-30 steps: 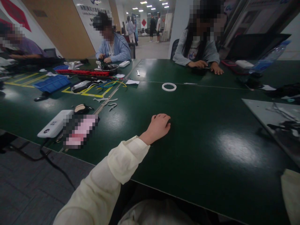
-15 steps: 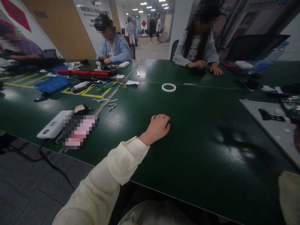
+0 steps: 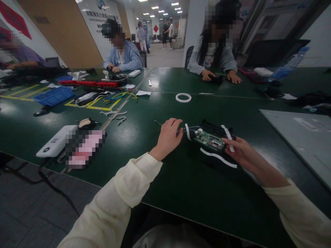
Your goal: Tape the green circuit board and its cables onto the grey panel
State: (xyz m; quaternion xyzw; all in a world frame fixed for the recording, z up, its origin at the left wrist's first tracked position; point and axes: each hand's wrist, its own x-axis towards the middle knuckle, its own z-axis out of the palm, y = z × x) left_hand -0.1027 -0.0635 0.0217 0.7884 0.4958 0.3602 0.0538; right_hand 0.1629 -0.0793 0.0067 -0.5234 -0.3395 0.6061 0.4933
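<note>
A: Where does the work sit?

B: On the green table [image 3: 144, 137], this side of the white ring [image 3: 183, 97]. It is a black device [image 3: 210, 137], its cover off, with a green board [image 3: 209, 140] bare in the middle and white strips [image 3: 218, 158] along its edges.

A: And the hands?

B: The right hand [image 3: 239, 151] is at the device's right end, on the side away from the ring, fingers curled partly round the edge and thumb by a strip. It looks like a light hold. The left hand [image 3: 169, 136] is at the device's left end, fingers bent and close together. Whether they pinch the end of the device or just rest by it, I cannot tell. A thin wire [image 3: 158, 122] lies on the table just left of that hand.

A: How would you handle it well?

B: I judge it best to grip the black shell only and keep fingertips off the board. Keep the device flat on the table so it cannot twist. The strips look loose, so I would mind them under the palm.
</note>
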